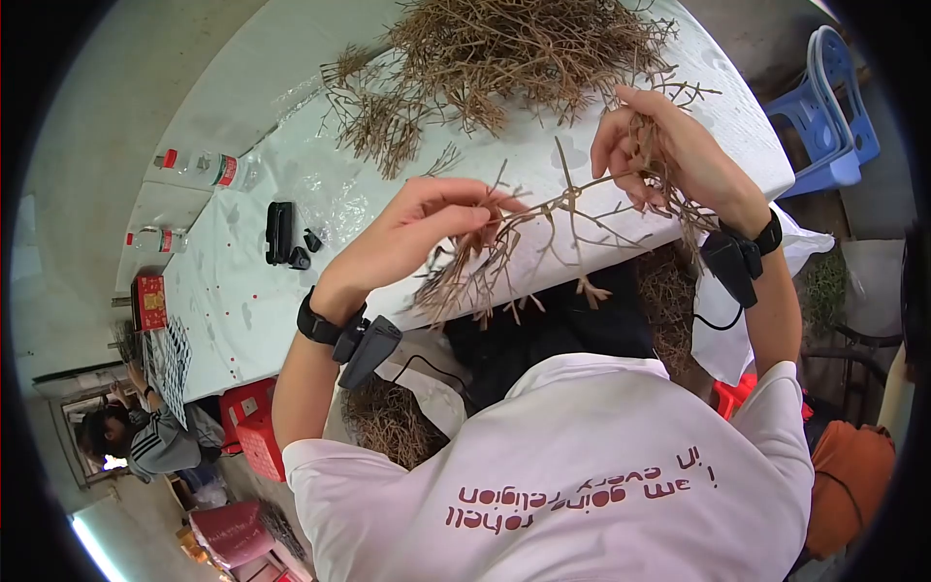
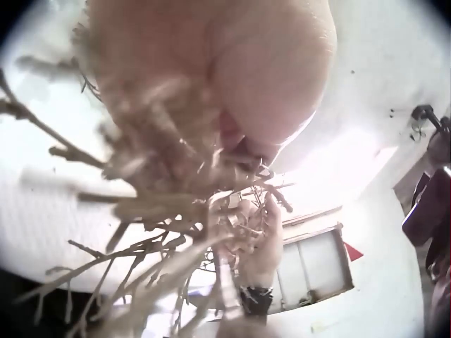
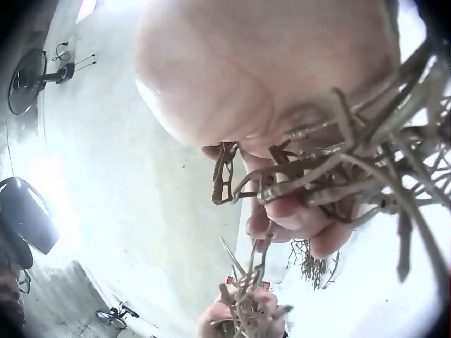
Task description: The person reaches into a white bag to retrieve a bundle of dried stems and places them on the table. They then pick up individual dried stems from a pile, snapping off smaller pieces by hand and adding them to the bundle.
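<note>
Brown, many-forked twigs (image 1: 567, 201) stretch between the two hands above the table's front edge. The left hand (image 1: 419, 231) pinches a bunch at one end, with thin branches hanging below it. At the other end the right hand (image 1: 684, 160) has its fingers curled round a second bunch. In the left wrist view, blurred twigs (image 2: 162, 204) cover much of the left hand (image 2: 211, 63). The right wrist view has forked stems (image 3: 317, 176) across the palm and fingers of the right hand (image 3: 282, 84). A large twig pile (image 1: 524, 58) lies beyond the hands.
On the white table (image 1: 218, 291) are a black case (image 1: 279, 233), small black pieces and plastic bottles (image 1: 225, 172). Blue stools (image 1: 824, 107) stand at the right. More twigs (image 1: 388, 417) fill a bag below. Another person (image 1: 160, 441) is at the far left, near red stools (image 1: 254, 427).
</note>
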`<move>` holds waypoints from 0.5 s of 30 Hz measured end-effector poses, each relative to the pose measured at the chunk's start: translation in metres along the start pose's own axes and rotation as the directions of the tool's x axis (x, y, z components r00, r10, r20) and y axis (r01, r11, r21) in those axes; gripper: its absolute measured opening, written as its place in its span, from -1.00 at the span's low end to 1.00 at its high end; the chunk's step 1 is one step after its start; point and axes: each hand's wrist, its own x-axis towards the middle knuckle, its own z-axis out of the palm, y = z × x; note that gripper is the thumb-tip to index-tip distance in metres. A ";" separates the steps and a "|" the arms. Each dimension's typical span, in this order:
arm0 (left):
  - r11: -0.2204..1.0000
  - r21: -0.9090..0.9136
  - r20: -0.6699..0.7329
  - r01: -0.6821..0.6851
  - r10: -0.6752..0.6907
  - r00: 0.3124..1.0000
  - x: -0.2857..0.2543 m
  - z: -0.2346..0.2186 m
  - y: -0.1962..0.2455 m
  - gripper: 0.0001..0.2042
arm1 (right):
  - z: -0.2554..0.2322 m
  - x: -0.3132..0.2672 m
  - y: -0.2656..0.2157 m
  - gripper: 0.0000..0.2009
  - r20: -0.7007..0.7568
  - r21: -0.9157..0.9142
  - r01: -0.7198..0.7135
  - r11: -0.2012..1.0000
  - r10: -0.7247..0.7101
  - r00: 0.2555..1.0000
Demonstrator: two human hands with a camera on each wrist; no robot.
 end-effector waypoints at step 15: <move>0.982 -0.173 0.060 -0.071 0.083 0.995 0.015 0.013 -0.014 -0.70 | -0.006 -0.034 0.021 -0.26 -0.177 -0.135 -0.064 0.989 0.039 0.983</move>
